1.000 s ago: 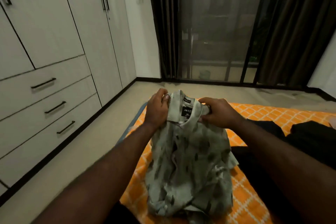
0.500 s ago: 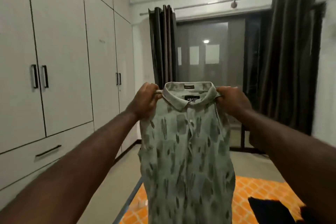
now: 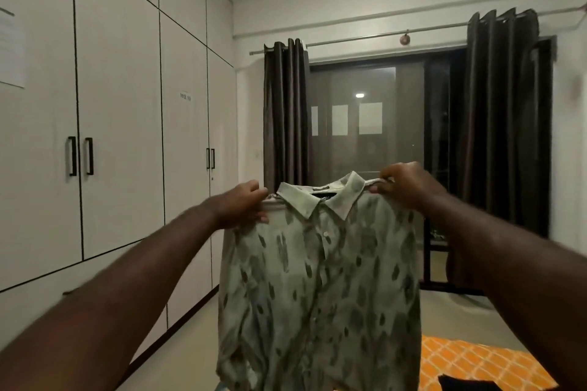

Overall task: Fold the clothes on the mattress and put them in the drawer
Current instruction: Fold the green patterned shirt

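While the left hand (image 3: 244, 205) and right hand (image 3: 403, 186) each pinch a shoulder in a tight grip, the green patterned shirt (image 3: 317, 295) hangs in the air, orange mattress (image 3: 470, 362) below right, white wardrobe (image 3: 120, 136) left, dark curtains (image 3: 286, 111) beyond.

Thin matt cloth shirt (image 3: 320, 289), glossy curtains (image 3: 286, 111)

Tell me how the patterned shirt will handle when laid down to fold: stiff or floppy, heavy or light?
Probably floppy: the shirt hangs limp in soft wrinkles from where the left hand and right hand pinch its shoulders. Likely light, since two pinches carry it. The collar holds its shape, so it seems stiffer than the body.
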The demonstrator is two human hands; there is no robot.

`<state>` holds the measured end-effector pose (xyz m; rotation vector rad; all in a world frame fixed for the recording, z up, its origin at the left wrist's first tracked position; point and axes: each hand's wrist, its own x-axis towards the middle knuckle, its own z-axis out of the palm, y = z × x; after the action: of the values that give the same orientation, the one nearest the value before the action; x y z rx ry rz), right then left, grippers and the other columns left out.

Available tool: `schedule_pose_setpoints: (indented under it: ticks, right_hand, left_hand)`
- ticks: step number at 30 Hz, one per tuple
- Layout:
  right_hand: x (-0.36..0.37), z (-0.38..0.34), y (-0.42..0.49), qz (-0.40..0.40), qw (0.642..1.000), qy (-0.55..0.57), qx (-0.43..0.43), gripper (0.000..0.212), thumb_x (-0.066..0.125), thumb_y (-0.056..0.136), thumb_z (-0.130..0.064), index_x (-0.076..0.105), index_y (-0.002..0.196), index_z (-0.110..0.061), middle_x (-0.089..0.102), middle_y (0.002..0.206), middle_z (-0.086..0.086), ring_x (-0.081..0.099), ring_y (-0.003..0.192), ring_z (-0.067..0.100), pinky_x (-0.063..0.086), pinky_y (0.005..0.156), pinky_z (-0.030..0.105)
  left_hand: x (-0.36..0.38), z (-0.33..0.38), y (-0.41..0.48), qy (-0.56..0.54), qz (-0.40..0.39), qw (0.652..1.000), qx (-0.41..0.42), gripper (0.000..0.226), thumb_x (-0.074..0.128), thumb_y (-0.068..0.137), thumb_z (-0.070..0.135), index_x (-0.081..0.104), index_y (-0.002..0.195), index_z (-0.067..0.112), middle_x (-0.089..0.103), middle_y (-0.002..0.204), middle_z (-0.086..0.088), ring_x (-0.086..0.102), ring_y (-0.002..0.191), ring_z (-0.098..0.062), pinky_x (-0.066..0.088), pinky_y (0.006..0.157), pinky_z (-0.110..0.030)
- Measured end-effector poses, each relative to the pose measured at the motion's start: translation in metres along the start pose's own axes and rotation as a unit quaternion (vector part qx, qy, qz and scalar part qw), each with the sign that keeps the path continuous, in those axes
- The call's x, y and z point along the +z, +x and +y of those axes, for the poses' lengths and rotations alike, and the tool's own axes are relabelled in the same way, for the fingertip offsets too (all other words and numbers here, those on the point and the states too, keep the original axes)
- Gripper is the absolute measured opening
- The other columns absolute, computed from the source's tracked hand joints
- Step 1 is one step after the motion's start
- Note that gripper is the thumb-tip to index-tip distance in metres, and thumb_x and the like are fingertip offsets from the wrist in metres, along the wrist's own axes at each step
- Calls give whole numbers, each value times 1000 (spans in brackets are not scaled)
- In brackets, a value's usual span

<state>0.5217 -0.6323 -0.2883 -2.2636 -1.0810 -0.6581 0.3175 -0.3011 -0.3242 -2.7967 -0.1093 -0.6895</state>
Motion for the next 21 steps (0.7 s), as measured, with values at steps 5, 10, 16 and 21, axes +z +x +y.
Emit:
schedule_pose_setpoints:
  ticks: [5, 10, 16, 21]
  right_hand:
    - [-11, 1, -1, 0, 993, -98, -61, 34, 69, 84, -65, 65, 80, -31, 65, 80, -4, 62, 71, 13, 57, 68, 37]
    - [-19, 9, -4, 3, 997, -72, -13, 37, 72, 83, -62, 62, 77, -26, 64, 81, 1, 63, 74, 19, 56, 71, 39]
    - [-12, 19, -4, -11, 996, 22, 81, 23, 73, 93, -38, 64, 101, -18, 64, 102, 11, 63, 92, 28, 58, 85, 51]
    - [-10, 21, -4, 31, 974, 170, 145, 8, 73, 95, -18, 67, 99, -14, 61, 97, 9, 63, 79, 26, 61, 60, 41]
  left_hand:
    - [-11, -11, -3, 82, 88, 993, 6, 26, 54, 93, 47, 54, 87, 22, 52, 85, 2, 48, 75, -16, 42, 69, -39]
    - [-16, -26, -16, 48, 125, 980, -148, 16, 61, 84, 10, 51, 83, 22, 52, 85, -1, 56, 80, -27, 51, 64, -38]
    - [-16, -8, -5, -91, 237, 929, -270, 21, 63, 84, 7, 75, 96, 19, 58, 97, -11, 59, 87, -31, 49, 74, -35]
    - [-25, 5, 8, -216, 290, 869, -337, 17, 67, 87, 3, 78, 95, 13, 71, 97, -10, 63, 92, -26, 54, 82, -33]
